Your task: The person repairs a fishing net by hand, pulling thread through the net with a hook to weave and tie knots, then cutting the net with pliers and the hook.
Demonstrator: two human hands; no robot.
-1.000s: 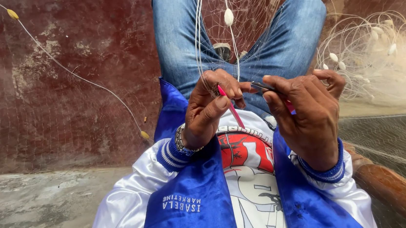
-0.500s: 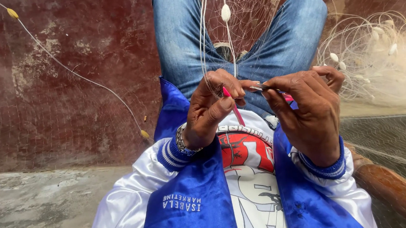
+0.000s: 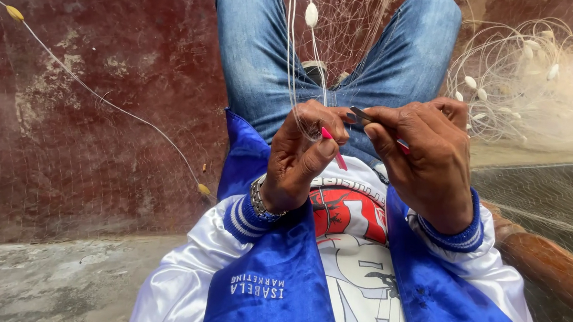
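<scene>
My left hand is closed on a thin pink netting needle and pinches the white net cords that hang down from above. My right hand is shut on a small dark flat tool, and the tool's tip touches the left fingertips. A bit of pink shows under the right fingers. Both hands are held close together over my chest, just below my knees in blue jeans. A white oval float sits on the cords above the hands.
Fine fishing net is draped over my legs. A heap of net with white floats lies at the right. A line with yellow floats crosses the dark red wall. A wooden rail is at the lower right and a concrete floor at the left.
My hands have drawn a little closer together, and the dark tool's tip now meets the left fingertips. The pink needle has shifted slightly in the left hand.
</scene>
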